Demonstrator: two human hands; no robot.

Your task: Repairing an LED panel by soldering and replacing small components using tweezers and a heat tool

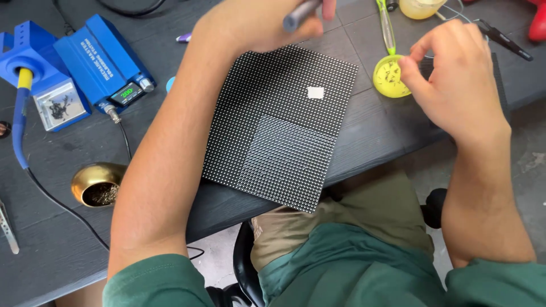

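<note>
Gripping a grey pen-shaped tool [300,15] in my left hand [256,23], I have my fingers curled shut around its barrel at the far edge of the black dotted panel [281,128]. The panel lies flat on the dark table [57,256], its near corner hanging over the table's edge above my lap, with a small white square [315,92] stuck on its upper part. My right hand [455,79] is off to the right of the panel, fingertips pinched together just beside a small yellow round tin [388,77]; I cannot tell whether anything is between them. A green-handled tool [387,25] lies just beyond the tin. Well to the left stand a blue soldering station [105,62] and a blue iron holder [34,74], and nearer me a brass bowl of tip-cleaning wool [98,185].
</note>
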